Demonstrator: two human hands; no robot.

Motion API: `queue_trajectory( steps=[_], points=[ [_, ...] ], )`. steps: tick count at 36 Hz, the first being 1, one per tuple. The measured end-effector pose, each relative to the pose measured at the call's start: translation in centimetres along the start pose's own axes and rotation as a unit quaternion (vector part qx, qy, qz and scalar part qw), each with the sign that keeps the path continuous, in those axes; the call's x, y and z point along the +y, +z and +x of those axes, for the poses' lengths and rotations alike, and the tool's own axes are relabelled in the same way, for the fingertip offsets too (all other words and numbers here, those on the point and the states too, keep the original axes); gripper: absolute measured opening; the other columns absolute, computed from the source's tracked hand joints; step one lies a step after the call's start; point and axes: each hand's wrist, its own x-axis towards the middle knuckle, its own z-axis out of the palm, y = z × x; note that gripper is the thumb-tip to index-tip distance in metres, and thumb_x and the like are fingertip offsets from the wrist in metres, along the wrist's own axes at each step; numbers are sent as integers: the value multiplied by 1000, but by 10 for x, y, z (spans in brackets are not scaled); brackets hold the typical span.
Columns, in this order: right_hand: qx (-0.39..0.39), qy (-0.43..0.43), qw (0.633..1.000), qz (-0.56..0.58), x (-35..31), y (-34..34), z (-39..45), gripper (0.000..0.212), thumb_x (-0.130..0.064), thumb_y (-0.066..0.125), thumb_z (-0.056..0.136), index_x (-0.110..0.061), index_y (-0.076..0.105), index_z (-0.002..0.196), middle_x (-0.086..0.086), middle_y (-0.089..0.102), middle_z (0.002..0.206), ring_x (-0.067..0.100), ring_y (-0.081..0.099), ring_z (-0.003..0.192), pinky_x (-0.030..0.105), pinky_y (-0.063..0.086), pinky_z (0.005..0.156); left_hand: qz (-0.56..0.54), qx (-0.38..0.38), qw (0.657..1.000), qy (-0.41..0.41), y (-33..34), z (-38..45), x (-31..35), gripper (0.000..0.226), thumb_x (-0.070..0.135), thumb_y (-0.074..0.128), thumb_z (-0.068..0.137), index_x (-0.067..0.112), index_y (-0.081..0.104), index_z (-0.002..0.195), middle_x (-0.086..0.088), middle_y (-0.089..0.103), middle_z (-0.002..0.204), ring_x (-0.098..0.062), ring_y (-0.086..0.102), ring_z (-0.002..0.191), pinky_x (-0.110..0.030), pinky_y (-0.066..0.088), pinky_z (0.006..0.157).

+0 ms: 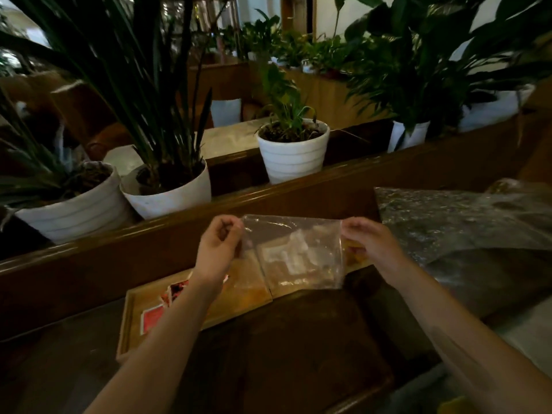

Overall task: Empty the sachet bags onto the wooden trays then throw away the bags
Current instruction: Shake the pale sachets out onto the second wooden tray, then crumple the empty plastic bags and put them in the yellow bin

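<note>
Left tray: a shallow rectangular wooden tray is lying on the dark wooden table, holding red sachets.
Left hand: the left hand is pinching the left top corner of a clear plastic bag, fingers curled closed on it.
Bag: it is hanging stretched between both hands above the trays, pale sachets showing inside.
Right hand: the right hand is gripping the bag's right top corner, fingers closed.
Far right: crinkled clear bubble wrap is lying on the table.
</note>
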Motion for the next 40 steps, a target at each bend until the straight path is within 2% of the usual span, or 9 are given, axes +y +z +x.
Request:
queue_trajectory(
  steps=[5,8,12,16,19,24,28,34,40],
  points=[
    [-1,24,999,24,16,-22,-33,31,-42,75,73,-23,72,97,4,76,100,24,72,92,30,57,69,18,-38,999,-2,18,-12,-27,9,32,56,97,26,62,100,12,67,76,-4,61,61,-17,51,51],
    [2,22,999,23,26,-40,-52,29,-31,78,71,-23,72,98,9,75,100,27,73,89,36,56,72,21,-50,998,-15,34,-19,-37,4,30,58,96,29,62,95,10,64,68,0,54,51,-16,44,44],
    [11,42,999,-3,31,-63,-81,31,-27,80,68,-29,73,98,4,76,98,22,74,88,30,57,67,32,-98,994,-28,61,-31,-42,13,32,57,96,39,62,88,15,70,72,1,57,51,-16,44,43],
    [7,58,998,-35,31,-82,-111,36,-34,84,67,-30,73,101,2,76,100,19,73,89,24,55,63,57,-155,986,-3,93,-43,-44,7,32,55,97,29,60,95,2,71,93,-3,55,57,-23,41,51],
    [15,65,995,-71,30,-97,-129,41,-40,83,61,-30,74,100,-3,76,98,16,72,92,27,55,74,50,-197,979,7,122,-53,-44,9,27,54,98,21,60,97,-1,70,90,-5,59,59,-16,44,51],
    [14,71,988,-137,32,-131,-154,22,-17,77,81,-22,72,102,1,77,91,13,73,84,23,58,73,54,-247,967,11,174,-71,-39,10,25,54,98,20,61,92,3,70,86,4,64,71,-6,46,61],
    [-26,79,978,-192,34,-165,-170,22,-21,74,85,-14,72,105,2,76,91,11,70,76,21,56,64,59,-297,953,9,219,-88,-30,12,20,52,99,14,62,100,-8,69,95,-15,65,83,-14,51,66],
    [-52,99,963,-243,48,-217,-180,23,-22,75,85,-10,72,104,3,72,84,9,65,68,21,52,59,83,-363,928,6,288,-108,-21,14,13,54,98,3,59,106,-15,67,94,-14,62,72,-15,52,58],
    [4,90,968,-233,56,-260,-176,17,-24,73,87,-13,76,100,-7,72,72,-2,64,57,14,50,54,100,-377,921,20,349,-115,-21,15,16,56,98,4,61,104,-8,67,86,-10,62,67,-22,52,62]
  ],
)
